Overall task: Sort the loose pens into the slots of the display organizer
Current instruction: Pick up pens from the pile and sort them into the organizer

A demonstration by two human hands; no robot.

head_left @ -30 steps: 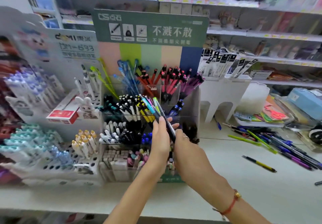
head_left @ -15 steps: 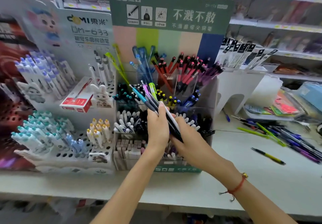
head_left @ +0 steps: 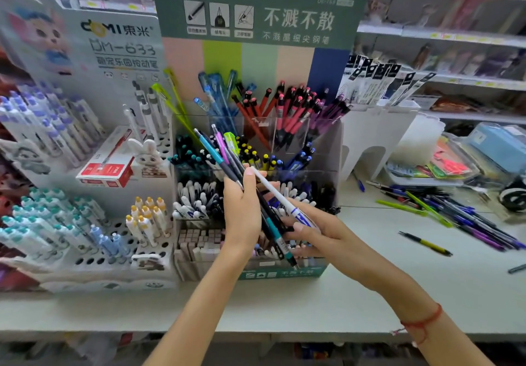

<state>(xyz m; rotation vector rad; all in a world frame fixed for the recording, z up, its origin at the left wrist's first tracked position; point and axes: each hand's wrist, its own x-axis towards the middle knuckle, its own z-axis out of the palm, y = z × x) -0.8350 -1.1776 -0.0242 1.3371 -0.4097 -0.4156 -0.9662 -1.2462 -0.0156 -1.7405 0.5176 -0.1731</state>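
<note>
My left hand [head_left: 242, 212] grips a bundle of pens [head_left: 225, 155] in front of the display organizer [head_left: 333, 149]; their teal, pink and green ends fan up to the left. My right hand [head_left: 310, 232] pinches a white pen [head_left: 273, 192] with blue print, slanted apart from the bundle's right side. The organizer's clear slots hold sorted pens: blue and red ones at the back, black, yellow and white ones lower down. More loose pens [head_left: 455, 217] lie in a heap on the counter at the right. A black and yellow pen [head_left: 425, 243] lies alone nearer me.
A white rack [head_left: 85, 254] of capped pens stands left of the organizer. A red box [head_left: 105, 169] and a rabbit figure [head_left: 148, 152] sit on it. A white stand [head_left: 375, 135] with packaged refills is at the right, with stationery packs beyond. Shelves rise behind.
The view has moved closer to the organizer. My right hand has drawn the white pen out from the bundle toward the right, while my left hand keeps the bundle.
</note>
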